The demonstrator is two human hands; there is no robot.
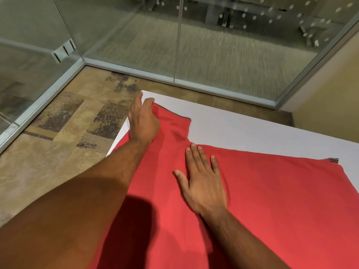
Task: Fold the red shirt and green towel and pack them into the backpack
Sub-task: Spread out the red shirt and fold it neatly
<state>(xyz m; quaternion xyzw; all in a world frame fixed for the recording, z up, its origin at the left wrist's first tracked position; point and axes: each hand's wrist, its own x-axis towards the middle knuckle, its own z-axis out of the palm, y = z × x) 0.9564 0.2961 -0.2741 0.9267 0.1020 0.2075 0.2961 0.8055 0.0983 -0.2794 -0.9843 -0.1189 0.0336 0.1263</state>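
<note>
Shirt [252,191], limp, light knit spread flat on the table [242,125], looks best taken at the sleeve hem, where the left hand [143,121] curls its fingers, grip unclear, while the right hand [204,183] presses open-palmed.

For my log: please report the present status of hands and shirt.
Left hand pinching sleeve end. Right hand flat, open on red shirt. Shirt spread on white table. Nothing in the way.

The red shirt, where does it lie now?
The red shirt lies spread on the white table, under both hands, its sleeve reaching the table's far left corner.
</note>
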